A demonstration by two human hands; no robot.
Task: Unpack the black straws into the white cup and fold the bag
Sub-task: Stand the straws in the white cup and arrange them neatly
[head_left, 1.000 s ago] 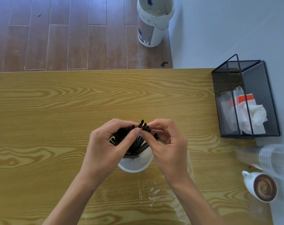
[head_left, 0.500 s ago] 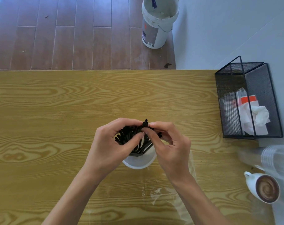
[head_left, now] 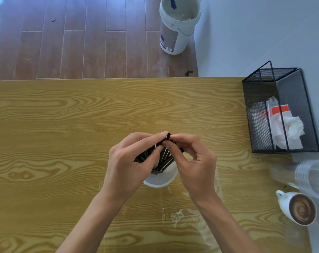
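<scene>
Wood-grain table fills the lower view; brown plank floor beyond its far edge, pale wall at right. White bucket stands on the floor by the wall. Against the frame half a second back, both hands have drawn closer over the cup and the straw tops sit in a tighter bunch; the cup itself has not shifted. Left hand curls around the black straws, fingers pressed on the bundle. Right hand pinches the straw tips between thumb and forefinger. Straws stand fanned in the white cup at table centre. Clear bag lies flat, crumpled, just near of the cup. Right edge: black mesh basket holding crumpled tissue and packets; clear plastic cups on their side; coffee mug, full.
</scene>
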